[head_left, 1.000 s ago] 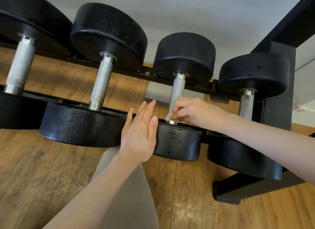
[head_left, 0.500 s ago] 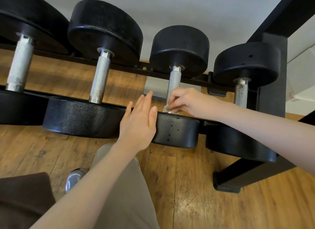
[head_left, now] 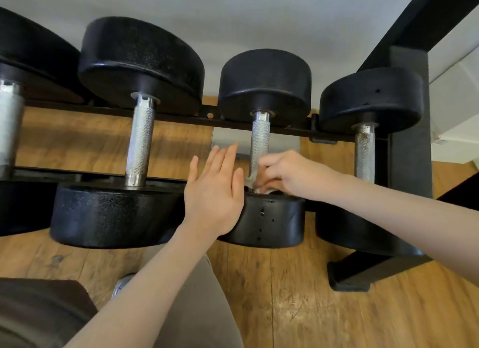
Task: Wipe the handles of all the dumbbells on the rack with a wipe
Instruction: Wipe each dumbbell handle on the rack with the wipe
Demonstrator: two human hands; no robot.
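Four black dumbbells lie side by side across the two rails of the rack (head_left: 410, 145), each with its long axis running from the near rail to the far rail, one head toward the person and one toward the wall. Their metal handles point away from the camera and span the gap between the rails, over the wooden floor (head_left: 298, 296).

The right hand (head_left: 287, 171) is at the near end of the third dumbbell's handle (head_left: 260, 143), just above that dumbbell's near head (head_left: 269, 220). Its grip is closed: the fingers are curled and pinch a small pale wipe (head_left: 252, 180) against the handle where it meets the head. Most of the wipe is hidden by the fingers.

The left hand (head_left: 213, 195) holds nothing. Its grip is wide, the fingers straight and close together, the palm flat against the left side of the third dumbbell's near head, in the gap beside the second dumbbell (head_left: 116, 215).

The fourth dumbbell (head_left: 368, 101) sits by the rack's upright post; its handle looks speckled and dull. The first dumbbell (head_left: 10, 130) is cut off at the left edge.

Compared with half a second ago, both hands are in the same places on the third dumbbell, and the wipe remains at the handle's near end. The view has tipped down a little, so the rack sits lower in the picture.
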